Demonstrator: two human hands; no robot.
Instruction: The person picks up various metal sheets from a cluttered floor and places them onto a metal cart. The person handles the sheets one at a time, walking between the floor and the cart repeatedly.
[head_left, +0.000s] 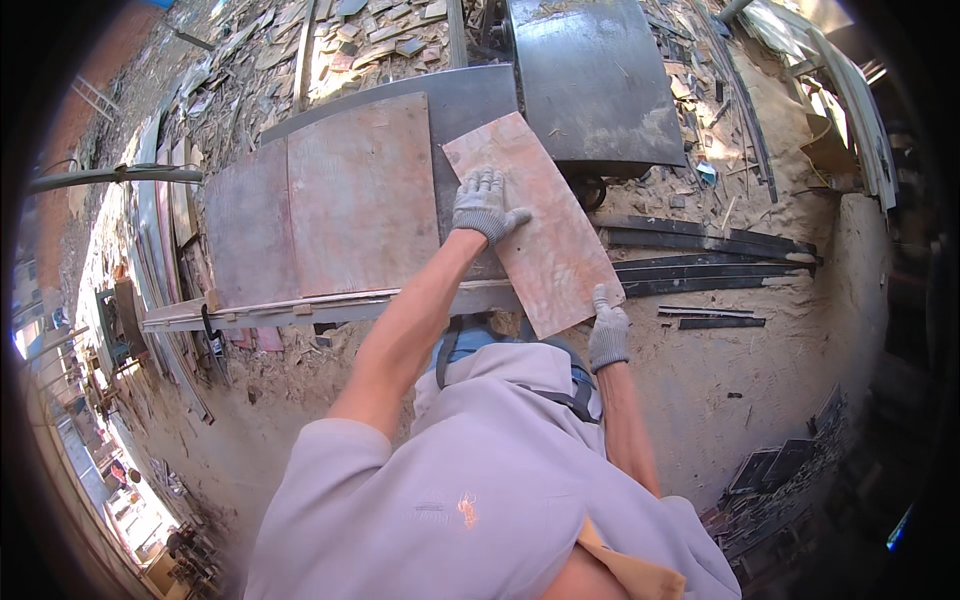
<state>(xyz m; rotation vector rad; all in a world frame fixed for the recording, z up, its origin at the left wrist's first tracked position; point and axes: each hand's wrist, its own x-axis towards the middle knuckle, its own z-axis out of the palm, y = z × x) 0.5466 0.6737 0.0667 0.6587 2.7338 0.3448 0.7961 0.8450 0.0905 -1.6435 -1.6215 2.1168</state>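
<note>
A reddish, scuffed wooden board (pixel 560 235) lies tilted in front of me, its far part over the dark table and its near corner close to my waist. My left hand (pixel 485 205), in a grey glove, rests flat on the board's left side with fingers stretched out. At the board's lower right corner my right hand (pixel 608 330), also gloved, grips the edge with the thumb on top; its other fingers are partly hidden. Left of the board, a larger pinkish panel (pixel 362 195) and a greyer panel (pixel 245 228) lie side by side on the table.
A dark sheet-topped surface (pixel 600 80) stands beyond the board. Long black strips (pixel 710 262) lie to the right, with shorter strips (pixel 708 320) on the sandy floor. Wood scraps (pixel 385 40) litter the ground at the back. A wooden rail (pixel 330 308) runs along the table's near edge.
</note>
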